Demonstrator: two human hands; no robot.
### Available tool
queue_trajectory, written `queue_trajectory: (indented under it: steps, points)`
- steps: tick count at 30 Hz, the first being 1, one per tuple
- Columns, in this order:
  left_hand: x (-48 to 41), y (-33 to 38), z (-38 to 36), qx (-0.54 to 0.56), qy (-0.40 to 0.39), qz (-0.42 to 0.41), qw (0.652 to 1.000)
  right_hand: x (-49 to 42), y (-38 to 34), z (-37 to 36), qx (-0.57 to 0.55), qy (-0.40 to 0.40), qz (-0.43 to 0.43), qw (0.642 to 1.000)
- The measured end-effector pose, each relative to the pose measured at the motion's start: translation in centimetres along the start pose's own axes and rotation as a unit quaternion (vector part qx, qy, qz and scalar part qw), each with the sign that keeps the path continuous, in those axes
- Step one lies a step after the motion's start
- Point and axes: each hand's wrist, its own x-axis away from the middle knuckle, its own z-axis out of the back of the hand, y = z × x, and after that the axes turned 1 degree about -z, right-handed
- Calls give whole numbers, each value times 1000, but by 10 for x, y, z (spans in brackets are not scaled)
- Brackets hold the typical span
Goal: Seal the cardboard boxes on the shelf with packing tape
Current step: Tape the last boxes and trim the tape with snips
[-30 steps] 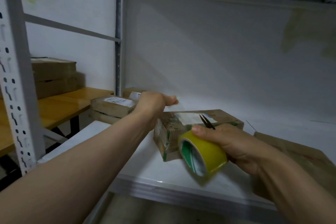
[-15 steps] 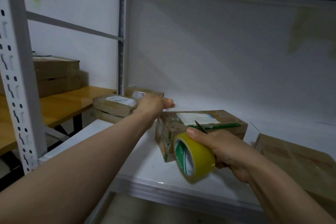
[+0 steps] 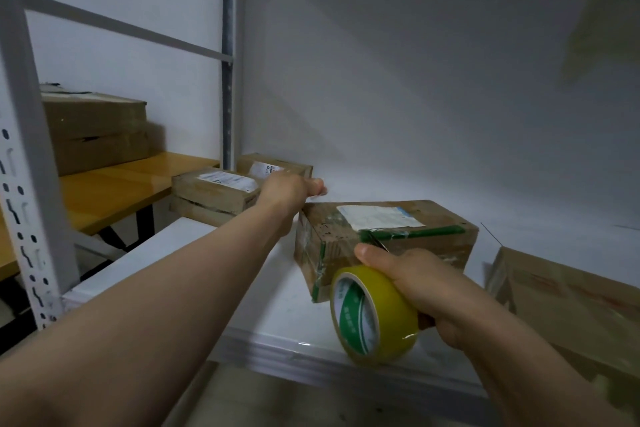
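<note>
A brown cardboard box [image 3: 429, 246] with a white label and a green strip along its top lies on the white shelf [image 3: 194, 253]. My left hand [image 3: 287, 194] rests curled on the box's far left corner, fingers bent over the edge. My right hand [image 3: 415, 284] grips a yellow roll of packing tape [image 3: 377, 315] with a green core, held at the box's near side above the shelf's front edge. A thin dark scissor tip [image 3: 375, 241] sticks up beside my right thumb, touching the green strip.
Small labelled boxes [image 3: 214, 191] are stacked at the shelf's back left. Another cardboard box [image 3: 568, 305] sits at the right. A grey perforated upright [image 3: 27, 163] stands at the left, with a wooden table [image 3: 114, 191] and more boxes [image 3: 93, 132] behind it.
My right hand and the tape roll have shifted slightly along the box's near side. My left hand has stayed on the box's far corner. The view has tilted a little.
</note>
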Motion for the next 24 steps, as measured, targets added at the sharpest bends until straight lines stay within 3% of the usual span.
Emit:
queue_trajectory:
  steps: [7, 16, 20, 22, 24]
  points:
    - [-15, -12, -1, -75, 14, 33, 997, -4, -1, -5, 8, -21, -9, 1000]
    - [-21, -35, 1, -63, 24, 7, 998, -9, -2, -6, -2, -29, -22, 999]
    - [-28, -30, -1, -98, -9, 21, 995, -8, -5, -7, -11, -32, -25, 999]
    - [-23, -26, -2, -173, 2, -63, 983, -7, -7, -7, -19, -36, -26, 999]
    - [-12, -23, 6, -258, 0, -238, 937, -6, -8, -7, -23, -37, -27, 999]
